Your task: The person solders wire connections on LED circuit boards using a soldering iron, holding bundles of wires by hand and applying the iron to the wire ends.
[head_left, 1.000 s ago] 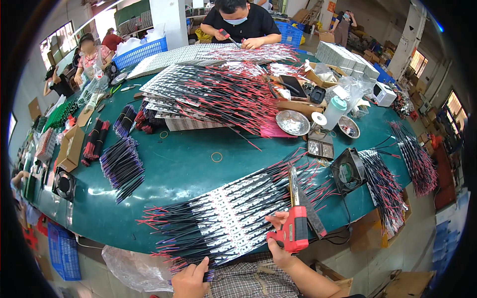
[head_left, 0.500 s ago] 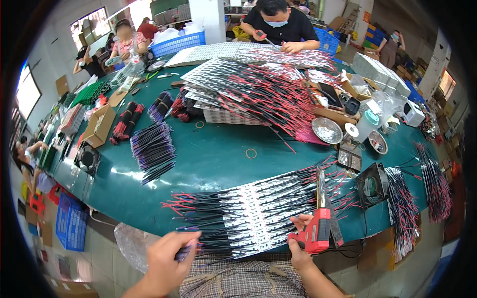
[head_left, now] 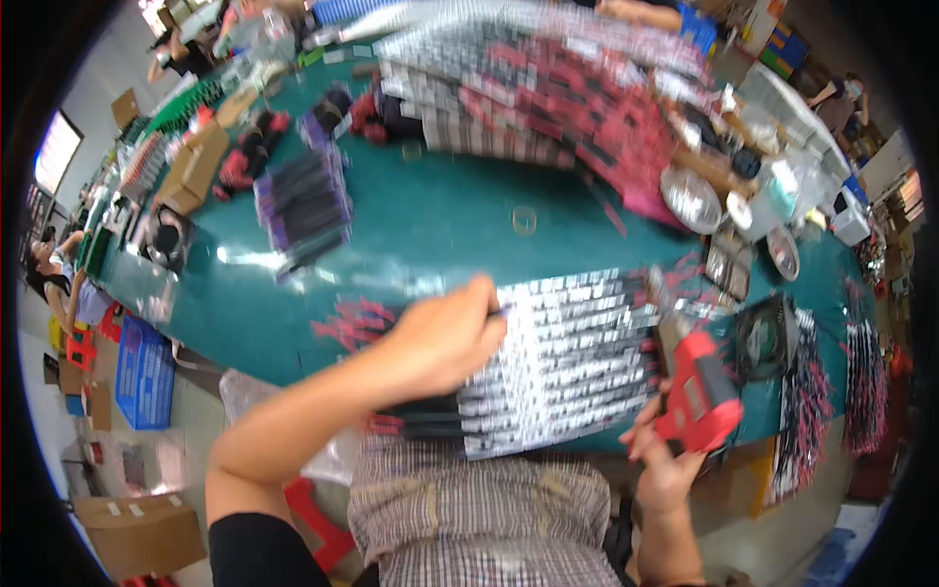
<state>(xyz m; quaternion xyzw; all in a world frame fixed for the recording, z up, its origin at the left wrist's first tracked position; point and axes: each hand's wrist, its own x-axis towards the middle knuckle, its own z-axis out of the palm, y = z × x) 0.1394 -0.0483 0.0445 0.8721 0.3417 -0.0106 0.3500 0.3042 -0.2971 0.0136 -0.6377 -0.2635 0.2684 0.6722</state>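
This is a workshop where people put small electric parts together. A big green tabletop (head_left: 430, 220) holds rows of little boards with red and black wires (head_left: 567, 342), cardboard boxes (head_left: 196, 166) and metal bowls (head_left: 690, 199).

A broad teal counter (head_left: 440, 230) carries everything. At its near edge lies a wide flat row of small silver modules with red and black wires (head_left: 567, 362). Toward the far side sits a larger heap of the same wired modules (head_left: 548, 103), blurred. To the left of the middle lies a bundle of dark purple wires (head_left: 303, 201), and beyond it a cardboard box (head_left: 201, 161) and a small black fan (head_left: 166, 238). On the right stand two metal bowls (head_left: 690, 199), a flat tray (head_left: 729, 264) just beside them, another black fan (head_left: 768, 338), and further bunches of red and black wires (head_left: 866, 377) at the right rim.
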